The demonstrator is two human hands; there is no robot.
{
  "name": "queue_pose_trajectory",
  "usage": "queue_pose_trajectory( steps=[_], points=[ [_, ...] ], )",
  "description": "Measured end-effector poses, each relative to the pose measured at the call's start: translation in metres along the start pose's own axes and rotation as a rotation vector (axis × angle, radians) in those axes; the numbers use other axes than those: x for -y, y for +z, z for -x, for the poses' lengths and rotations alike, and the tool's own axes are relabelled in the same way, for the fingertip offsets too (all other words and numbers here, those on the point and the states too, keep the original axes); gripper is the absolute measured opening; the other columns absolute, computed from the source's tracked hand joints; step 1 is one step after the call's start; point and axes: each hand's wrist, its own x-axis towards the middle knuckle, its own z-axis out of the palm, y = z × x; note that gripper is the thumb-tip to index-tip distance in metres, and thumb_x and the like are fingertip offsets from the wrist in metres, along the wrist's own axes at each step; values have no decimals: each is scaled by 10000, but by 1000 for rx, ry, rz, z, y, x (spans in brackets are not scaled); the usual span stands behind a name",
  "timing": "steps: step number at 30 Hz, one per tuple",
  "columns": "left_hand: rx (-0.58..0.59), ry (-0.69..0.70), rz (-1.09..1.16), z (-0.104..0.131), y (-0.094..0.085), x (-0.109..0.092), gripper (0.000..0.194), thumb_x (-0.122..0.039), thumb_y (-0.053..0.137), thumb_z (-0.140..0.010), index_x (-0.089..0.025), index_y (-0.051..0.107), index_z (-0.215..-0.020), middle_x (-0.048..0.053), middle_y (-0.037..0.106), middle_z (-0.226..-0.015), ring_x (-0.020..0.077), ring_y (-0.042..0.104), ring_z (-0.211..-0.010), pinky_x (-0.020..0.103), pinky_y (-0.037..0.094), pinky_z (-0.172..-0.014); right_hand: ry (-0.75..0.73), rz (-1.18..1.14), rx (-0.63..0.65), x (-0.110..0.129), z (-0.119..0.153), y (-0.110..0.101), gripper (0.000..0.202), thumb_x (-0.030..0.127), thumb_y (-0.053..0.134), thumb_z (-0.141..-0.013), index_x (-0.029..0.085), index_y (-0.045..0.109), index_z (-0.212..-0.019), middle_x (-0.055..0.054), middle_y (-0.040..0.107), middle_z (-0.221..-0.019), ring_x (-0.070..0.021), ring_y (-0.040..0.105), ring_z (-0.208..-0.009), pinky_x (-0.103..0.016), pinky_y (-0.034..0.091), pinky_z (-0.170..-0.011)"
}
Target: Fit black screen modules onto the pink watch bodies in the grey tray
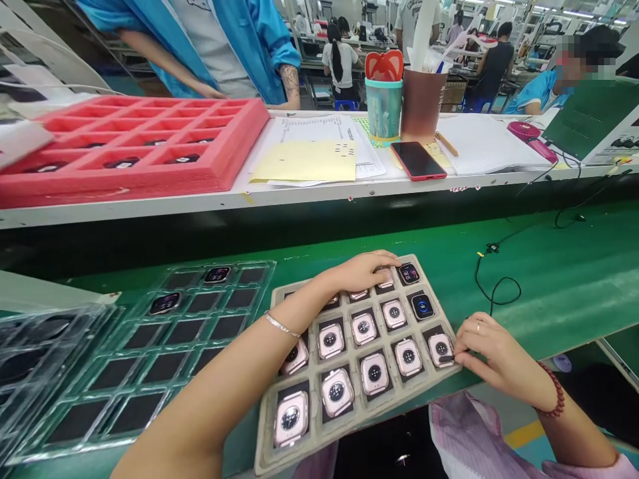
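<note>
A beige foam tray [313, 293] tilts over the front edge of the green bench. In its compartments lie several pink smartwatch cases [375, 372], sensor backs up, and two watches with lit screens [422, 306] on the right side. My left hand [367, 271] reaches across the tray to its far side, fingers stretched over a watch case in the far row. At the tray's right edge my right hand [486, 349] is closed in a pinch on a thin black piece [446, 359], which lies against the watch case at that corner. The piece's exact kind is unclear.
Clear plastic trays [164, 369] lie on the left, one with two dark-screened watches. A shelf behind carries a red foam tray [249, 143], papers [304, 159], a phone [418, 161] and cups [383, 106]. A black cable [492, 283] lies at right. People are beyond.
</note>
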Motion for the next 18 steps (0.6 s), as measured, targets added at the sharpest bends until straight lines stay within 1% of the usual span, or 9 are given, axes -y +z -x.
queue_pose_trajectory(
  steps=[2, 4, 8, 12, 14, 18],
  points=[
    [-6, 4, 4, 0, 0, -1, 443, -321, 460, -918, -183, 534, -1333, 53, 447, -1390, 182, 412, -1281, 299, 308, -1096, 71, -107, -72, 0, -2, 3, 189, 191, 443, -1003, 160, 523, -834, 1, 531, -794, -133, 450, -757, -290, 315, -747],
    [-14, -2, 4, 1, 0, -3, 434, -326, 464, -915, -186, 545, -1318, 57, 447, -1388, 189, 417, -1277, 303, 311, -1094, 141, -120, -91, -3, -8, 6, 228, 213, 428, -1009, 160, 524, -810, 3, 533, -756, -131, 447, -711, -281, 306, -696],
    [-15, -9, 7, 2, 0, -4, 425, -324, 462, -920, -177, 549, -1310, 58, 442, -1393, 191, 411, -1283, 300, 295, -1106, 182, -19, -42, -10, -16, 7, 254, 251, 411, -1010, 165, 547, -815, 5, 559, -778, -130, 464, -704, -285, 301, -697],
    [-13, 5, 10, 2, 0, -1, 433, -331, 457, -931, -193, 531, -1335, 48, 441, -1392, 182, 409, -1284, 293, 292, -1108, 226, -88, 22, -13, -17, 1, 272, 300, 420, -1013, 176, 588, -839, 8, 566, -803, -118, 489, -735, -270, 332, -706],
    [-13, 8, 5, 2, 0, -1, 439, -333, 451, -934, -182, 528, -1338, 53, 444, -1390, 181, 408, -1284, 287, 293, -1104, 239, -125, 39, -14, -17, -2, 259, 318, 447, -1003, 181, 602, -847, 14, 570, -809, -108, 494, -733, -257, 343, -696],
    [-11, 20, 7, 3, 0, -2, 461, -355, 447, -936, -155, 521, -1345, 72, 440, -1395, 191, 404, -1288, 290, 299, -1097, 277, -165, 49, -14, -18, -3, 227, 298, 493, -973, 180, 609, -817, 24, 567, -800, -92, 493, -707, -236, 350, -654]
  ],
)
